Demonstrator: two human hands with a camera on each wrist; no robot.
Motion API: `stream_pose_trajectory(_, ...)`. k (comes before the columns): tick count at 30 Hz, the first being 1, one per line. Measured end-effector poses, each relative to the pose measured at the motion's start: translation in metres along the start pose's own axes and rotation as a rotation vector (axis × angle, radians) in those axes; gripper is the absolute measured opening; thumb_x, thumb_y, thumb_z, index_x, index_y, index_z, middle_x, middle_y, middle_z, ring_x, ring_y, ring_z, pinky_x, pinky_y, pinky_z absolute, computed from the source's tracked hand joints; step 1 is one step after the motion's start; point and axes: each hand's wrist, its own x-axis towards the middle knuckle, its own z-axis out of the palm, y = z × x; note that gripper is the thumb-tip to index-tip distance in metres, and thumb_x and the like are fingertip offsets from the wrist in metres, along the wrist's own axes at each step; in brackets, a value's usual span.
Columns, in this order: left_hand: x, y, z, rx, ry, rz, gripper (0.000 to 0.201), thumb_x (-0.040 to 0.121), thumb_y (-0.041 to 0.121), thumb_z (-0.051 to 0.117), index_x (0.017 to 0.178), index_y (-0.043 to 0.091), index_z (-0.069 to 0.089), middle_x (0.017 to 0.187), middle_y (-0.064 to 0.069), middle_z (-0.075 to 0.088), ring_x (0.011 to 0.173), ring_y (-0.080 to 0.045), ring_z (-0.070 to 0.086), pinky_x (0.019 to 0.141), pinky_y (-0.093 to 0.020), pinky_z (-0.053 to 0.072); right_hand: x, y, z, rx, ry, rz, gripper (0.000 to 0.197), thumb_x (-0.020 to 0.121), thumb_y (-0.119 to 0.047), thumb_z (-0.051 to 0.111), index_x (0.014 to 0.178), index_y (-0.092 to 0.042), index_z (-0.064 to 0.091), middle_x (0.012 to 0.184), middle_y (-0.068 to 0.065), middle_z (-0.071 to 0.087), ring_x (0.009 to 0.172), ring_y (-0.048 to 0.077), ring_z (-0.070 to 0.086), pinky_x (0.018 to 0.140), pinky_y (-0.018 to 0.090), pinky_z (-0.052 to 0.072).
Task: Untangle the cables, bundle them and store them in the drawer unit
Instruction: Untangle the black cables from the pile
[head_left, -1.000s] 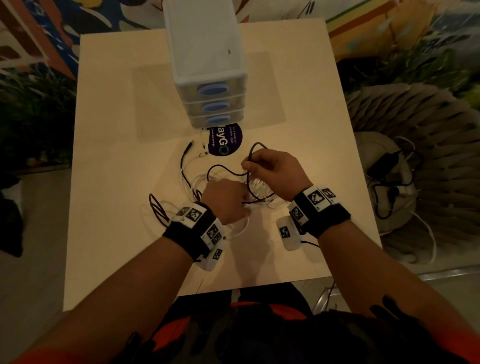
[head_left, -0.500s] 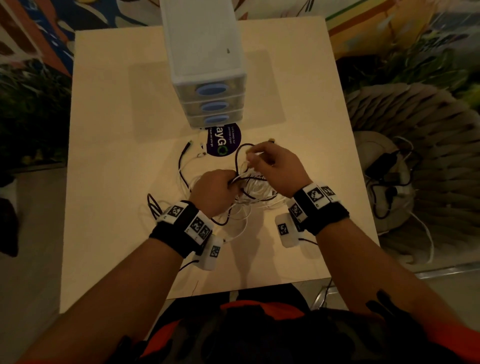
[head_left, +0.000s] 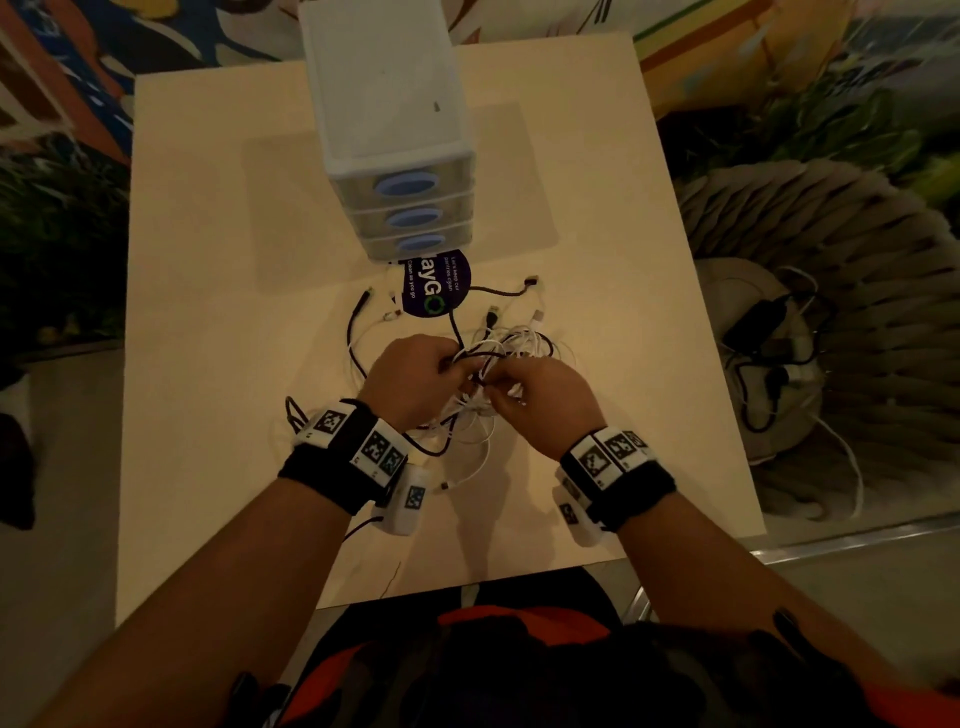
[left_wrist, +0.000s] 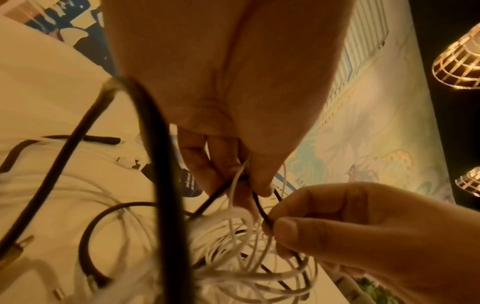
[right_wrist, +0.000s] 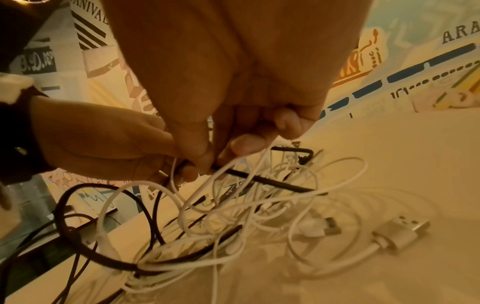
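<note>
Pinching a black cable (left_wrist: 262, 211) between thumb and finger, my right hand (head_left: 540, 397) meets my left hand (head_left: 410, 376), whose fingers grip strands of the cable tangle (head_left: 511, 348) on the table (head_left: 218, 322), near the closed drawer unit (head_left: 395, 135).

The pale table (head_left: 218, 364) carries a white drawer unit (head_left: 387, 130) at its far side, a dark round sticker (head_left: 436, 288) just before it, and tangled black and white cables (head_left: 519, 343) nearer.

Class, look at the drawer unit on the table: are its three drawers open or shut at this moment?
Shut. On the drawer unit all three drawer fronts sit flush, one above another, blue handles in line; none is pulled out.
</note>
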Motion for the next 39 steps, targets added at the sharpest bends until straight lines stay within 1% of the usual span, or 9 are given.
stream_pose_trajectory(4,-0.001,0.0,-0.009,0.021,0.164,-0.035,0.027,0.098,0.05,0.059,0.087,0.026,0.065,0.071,0.01,0.072,0.068,-0.007,0.065,0.065,-0.029,0.048,-0.008,0.014,-0.001,-0.051,-0.042,-0.067,0.029,0.097,-0.021,0.057,0.122,-0.026,0.07,0.091,0.002,0.067,0.086,0.024,0.058,0.077,0.035,0.043)
stream_pose_trajectory(10,0.006,-0.006,-0.014,0.077,0.358,-0.012,0.027,0.089,0.041,0.073,0.097,0.022,0.055,0.094,0.002,0.062,0.087,-0.025,0.058,0.074,-0.042,0.05,-0.018,0.028,-0.005,0.068,0.007,-0.123,0.023,0.097,-0.012,0.058,0.11,-0.024,0.073,0.1,0.002,0.062,0.09,0.023,0.055,0.08,0.033,0.042)
stream_pose_trajectory(13,0.004,-0.002,-0.018,0.15,0.392,0.213,0.018,0.085,0.015,0.068,0.101,0.023,0.066,0.102,-0.004,0.055,0.096,-0.029,0.055,0.08,-0.046,0.049,-0.017,0.028,-0.007,0.183,0.023,-0.067,0.023,0.098,-0.006,0.053,0.108,-0.02,0.068,0.102,0.001,0.059,0.094,0.022,0.056,0.085,0.038,0.047)
stream_pose_trajectory(15,0.003,0.002,-0.022,0.136,0.292,0.428,0.038,0.079,0.006,0.054,0.105,0.024,0.075,0.106,-0.004,0.06,0.099,-0.026,0.055,0.083,-0.043,0.047,-0.015,0.029,-0.012,0.227,0.046,-0.019,0.021,0.099,-0.006,0.051,0.108,-0.02,0.064,0.103,-0.001,0.055,0.093,0.02,0.054,0.086,0.038,0.047)
stream_pose_trajectory(19,-0.005,0.004,-0.03,0.102,0.128,0.508,0.028,0.087,0.03,0.055,0.1,0.028,0.079,0.101,0.007,0.067,0.094,-0.02,0.055,0.083,-0.044,0.044,-0.012,0.028,-0.022,0.318,0.134,0.027,0.017,0.103,-0.009,0.048,0.108,-0.02,0.061,0.104,0.001,0.056,0.094,0.018,0.053,0.085,0.037,0.047)
stream_pose_trajectory(23,-0.005,0.001,-0.034,0.18,0.188,0.547,0.034,0.092,0.054,0.061,0.09,0.028,0.081,0.098,0.01,0.071,0.092,-0.021,0.056,0.077,-0.046,0.045,-0.011,0.024,-0.027,0.355,0.176,0.023,0.022,0.097,-0.007,0.054,0.109,-0.025,0.061,0.106,-0.001,0.058,0.095,0.015,0.054,0.083,0.034,0.046)
stream_pose_trajectory(27,0.0,0.008,-0.036,0.243,0.269,0.52,0.039,0.094,0.057,0.056,0.092,0.027,0.081,0.089,0.009,0.07,0.083,-0.02,0.053,0.07,-0.042,0.044,-0.012,0.009,-0.038,0.149,0.199,-0.154,0.043,0.085,-0.024,0.066,0.128,-0.023,0.062,0.114,-0.004,0.064,0.101,0.017,0.054,0.09,0.033,0.041)
stream_pose_trajectory(32,-0.002,0.008,-0.027,0.155,0.148,0.403,0.027,0.095,0.05,0.062,0.1,0.027,0.076,0.086,0.004,0.059,0.079,-0.016,0.054,0.067,-0.035,0.045,0.006,-0.004,-0.051,0.236,0.283,-0.21,0.02,0.099,-0.025,0.061,0.113,-0.021,0.074,0.095,-0.011,0.069,0.092,0.014,0.057,0.085,0.032,0.043)
stream_pose_trajectory(39,0.008,-0.012,-0.006,0.199,0.181,0.17,0.023,0.095,0.051,0.063,0.114,0.043,0.073,0.087,0.008,0.053,0.081,-0.016,0.059,0.066,-0.031,0.046,0.005,-0.005,-0.05,0.515,0.031,-0.147,0.016,0.102,-0.021,0.054,0.102,-0.022,0.07,0.09,-0.005,0.069,0.088,0.016,0.066,0.084,0.035,0.053)
